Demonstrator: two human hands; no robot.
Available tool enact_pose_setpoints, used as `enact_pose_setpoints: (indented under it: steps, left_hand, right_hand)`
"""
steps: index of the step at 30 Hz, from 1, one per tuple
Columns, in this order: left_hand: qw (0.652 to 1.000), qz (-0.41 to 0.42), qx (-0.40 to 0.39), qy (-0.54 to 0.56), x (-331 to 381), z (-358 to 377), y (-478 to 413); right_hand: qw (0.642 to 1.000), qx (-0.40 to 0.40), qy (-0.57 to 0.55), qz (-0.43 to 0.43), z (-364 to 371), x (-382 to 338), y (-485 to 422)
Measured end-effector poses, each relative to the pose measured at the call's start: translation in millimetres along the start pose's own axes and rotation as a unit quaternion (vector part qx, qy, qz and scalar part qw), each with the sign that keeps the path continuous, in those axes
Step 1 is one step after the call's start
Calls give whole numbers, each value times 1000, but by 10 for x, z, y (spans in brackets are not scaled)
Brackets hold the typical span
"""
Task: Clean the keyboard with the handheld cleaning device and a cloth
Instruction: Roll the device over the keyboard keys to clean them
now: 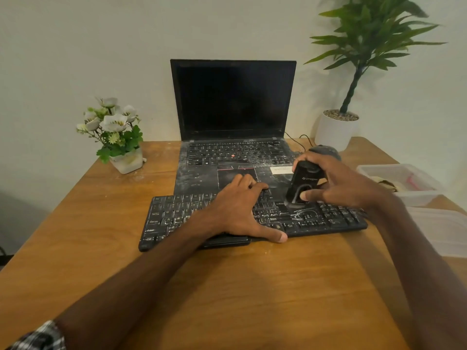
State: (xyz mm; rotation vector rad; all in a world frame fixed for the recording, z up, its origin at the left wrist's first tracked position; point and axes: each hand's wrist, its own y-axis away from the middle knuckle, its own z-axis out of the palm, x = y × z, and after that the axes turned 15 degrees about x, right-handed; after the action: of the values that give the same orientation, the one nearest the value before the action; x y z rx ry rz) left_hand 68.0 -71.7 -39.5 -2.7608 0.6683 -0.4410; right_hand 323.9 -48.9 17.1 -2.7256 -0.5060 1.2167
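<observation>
Nearest to me is a checked sleeve (40,337) on the left arm, low in the corner. Both arms reach out over the brown table (252,286).

My left hand (237,210) lies flat on the middle of the keyboard (177,218). Its fingers are straight and spread, and the thumb sticks out along the near edge. It holds nothing; it just presses the keyboard down.

My right hand (341,180) is curled round the black cleaning device (303,183). The thumb is on its front and the fingers wrap the top. The device stands almost upright, tipped a little, with its bottom end on the keys at the right part of the keyboard.

The keyboard lies long-ways from left to right, just in front of the open laptop (232,97). White dust shows on keys at both ends. The right hand is the nearer one to the dusty keys on the right. I think those come next, with a slide along the long way. Going left, the flat hand is in the path and would have to lift.

A grey lump (326,149) sits behind the right hand. I cannot tell if it is the cloth.
</observation>
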Motion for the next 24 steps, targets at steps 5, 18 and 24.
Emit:
enact_pose_setpoints:
  steps: [5,18,24]
  left_hand:
    - [1000,3,2,-2,-6,2,3]
    - [1000,-1,-5,-9,-5,18,0]
    - [1000,0,-7,-1,19,-16,6]
  right_hand:
    - [999,4,46,7,-181,152,-16]
    - [999,35,14,-33,-167,105,-10]
    - [999,15,42,-4,-304,280,-15]
